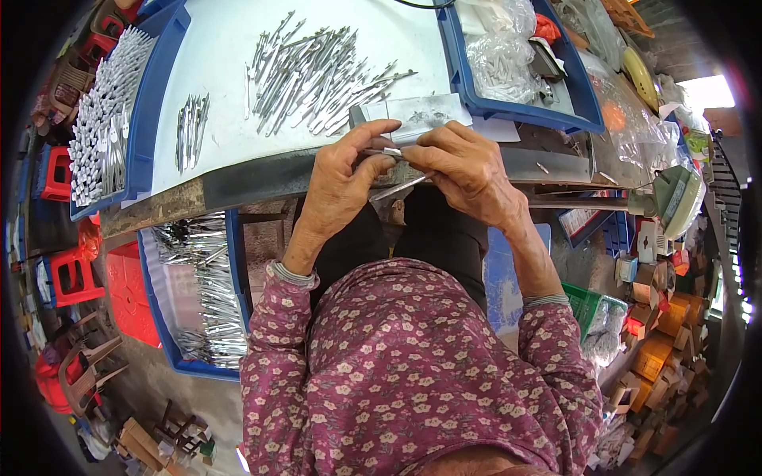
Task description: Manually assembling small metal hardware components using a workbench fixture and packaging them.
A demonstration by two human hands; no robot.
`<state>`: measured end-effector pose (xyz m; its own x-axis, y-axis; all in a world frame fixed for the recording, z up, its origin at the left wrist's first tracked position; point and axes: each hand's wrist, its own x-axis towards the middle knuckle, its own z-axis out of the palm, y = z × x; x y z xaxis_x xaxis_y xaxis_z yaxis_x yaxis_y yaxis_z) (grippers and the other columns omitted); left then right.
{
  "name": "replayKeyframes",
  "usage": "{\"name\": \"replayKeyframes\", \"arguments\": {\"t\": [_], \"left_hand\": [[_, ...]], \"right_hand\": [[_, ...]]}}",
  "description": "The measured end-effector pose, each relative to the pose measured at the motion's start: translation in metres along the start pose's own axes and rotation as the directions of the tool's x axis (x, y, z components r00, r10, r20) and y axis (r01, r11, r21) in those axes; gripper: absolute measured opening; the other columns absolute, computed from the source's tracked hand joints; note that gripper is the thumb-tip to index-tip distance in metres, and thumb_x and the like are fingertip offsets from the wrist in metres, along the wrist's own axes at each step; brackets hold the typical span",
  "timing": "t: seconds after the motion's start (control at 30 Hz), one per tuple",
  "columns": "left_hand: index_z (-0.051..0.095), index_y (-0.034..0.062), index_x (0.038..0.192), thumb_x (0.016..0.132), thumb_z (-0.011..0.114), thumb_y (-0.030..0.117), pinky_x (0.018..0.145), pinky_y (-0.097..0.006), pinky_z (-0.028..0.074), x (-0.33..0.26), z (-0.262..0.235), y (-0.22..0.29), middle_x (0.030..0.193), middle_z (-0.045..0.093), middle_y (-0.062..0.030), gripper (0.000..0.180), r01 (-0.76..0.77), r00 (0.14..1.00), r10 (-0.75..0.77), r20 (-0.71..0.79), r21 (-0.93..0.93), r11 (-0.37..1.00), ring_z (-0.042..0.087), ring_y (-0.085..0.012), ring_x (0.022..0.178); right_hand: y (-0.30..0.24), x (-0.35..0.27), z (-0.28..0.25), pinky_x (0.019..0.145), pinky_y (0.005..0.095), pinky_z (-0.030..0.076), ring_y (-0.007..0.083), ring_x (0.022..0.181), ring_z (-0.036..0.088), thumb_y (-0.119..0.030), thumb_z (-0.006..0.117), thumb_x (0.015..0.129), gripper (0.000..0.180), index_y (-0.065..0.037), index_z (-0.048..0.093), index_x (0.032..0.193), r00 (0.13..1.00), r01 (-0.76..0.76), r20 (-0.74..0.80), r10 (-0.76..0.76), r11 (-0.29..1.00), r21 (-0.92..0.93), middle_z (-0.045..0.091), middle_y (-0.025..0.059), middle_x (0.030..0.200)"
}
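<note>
At the near edge of the tabletop, the right hand has fingers clamped on a slender metal piece, probably light, stiff and slippery, best held mid-length; the left hand's finger closure cannot be told.

Small white piece: at the table's near edge, partly covered by the left hand and right hand, too small to identify.
Metal strip: before the table, one end hidden by the right hand.
Lower blue tray: far end hidden beneath the table.
Black cable: over the table's far side, cut off by the upper edge.
</note>
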<state>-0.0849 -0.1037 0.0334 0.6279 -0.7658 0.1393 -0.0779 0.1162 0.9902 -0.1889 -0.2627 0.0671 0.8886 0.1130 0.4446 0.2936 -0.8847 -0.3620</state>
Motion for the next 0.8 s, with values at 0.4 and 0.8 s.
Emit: {"name": "replayKeyframes", "arguments": {"t": [0.4,0.8], "left_hand": [[0.054,0.0058,0.118,0.082,0.053,-0.006,0.074,-0.021,0.044,0.002,-0.002,0.000,0.092,0.059,-0.0047,0.038,-0.005,1.000,0.004,0.009,0.119,0.993,0.055,-0.0092,0.082],[0.056,-0.0005,0.081,0.073,0.060,0.001,0.058,-0.032,0.044,0.020,0.003,-0.012,0.075,0.059,-0.0138,0.009,-0.036,0.957,0.164,-0.238,0.464,0.885,0.058,-0.0267,0.064]], "right_hand": [[0.008,0.003,0.005,0.060,0.0342,0.044,0.0237,0.073,0.053,0.004,0.060,0.063,0.034,-0.011,0.060,0.093,0.998,-0.051,0.021,0.051,0.998,0.021,0.053,0.0041,0.075],[0.031,0.010,0.023,0.061,0.0330,0.044,0.0228,0.074,0.053,0.005,0.058,0.063,0.031,-0.010,0.060,0.090,0.997,-0.074,-0.042,0.071,0.995,-0.071,0.054,0.0037,0.076]]}}
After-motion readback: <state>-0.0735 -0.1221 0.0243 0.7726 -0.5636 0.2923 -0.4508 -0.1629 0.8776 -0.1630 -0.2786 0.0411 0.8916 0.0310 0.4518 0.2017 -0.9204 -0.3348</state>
